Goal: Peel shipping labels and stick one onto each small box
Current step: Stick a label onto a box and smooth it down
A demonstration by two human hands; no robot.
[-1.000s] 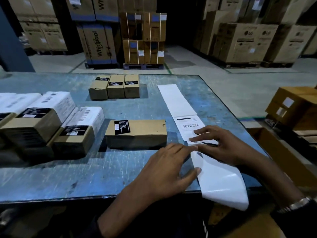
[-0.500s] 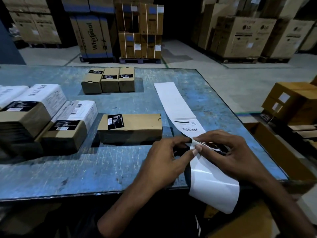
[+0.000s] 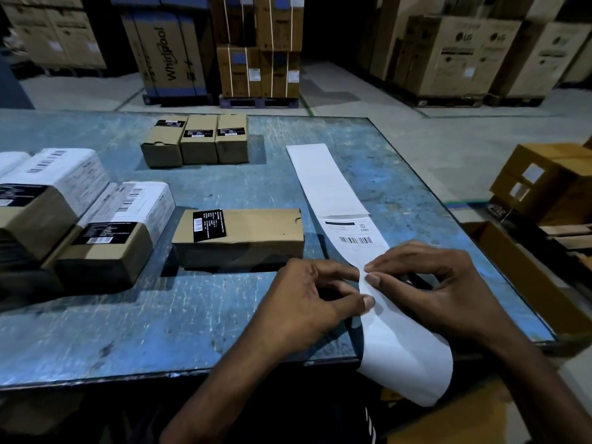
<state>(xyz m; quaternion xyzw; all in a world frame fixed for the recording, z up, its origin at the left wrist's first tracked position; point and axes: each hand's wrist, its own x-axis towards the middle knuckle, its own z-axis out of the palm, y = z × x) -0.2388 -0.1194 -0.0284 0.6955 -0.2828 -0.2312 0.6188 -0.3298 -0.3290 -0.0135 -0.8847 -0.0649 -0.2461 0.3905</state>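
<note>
Left hand [image 3: 307,302] and right hand [image 3: 426,283] both pinching the label strip [image 3: 330,187] on the blue table [image 3: 160,331], apparently at a label's edge, plain box [image 3: 238,235] just beside

Blue table [image 3: 224,331]: boxes [image 3: 238,235], label strip [image 3: 326,184].

"Whirlpool" on a tall carton [image 3: 166,56]; "LG" on pallet cartons [image 3: 461,56].

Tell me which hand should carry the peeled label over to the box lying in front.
Left. The left hand sits nearer the box, which lies on its side of the label strip. The right hand pinches the strip's edge and could hold the backing down.
</note>
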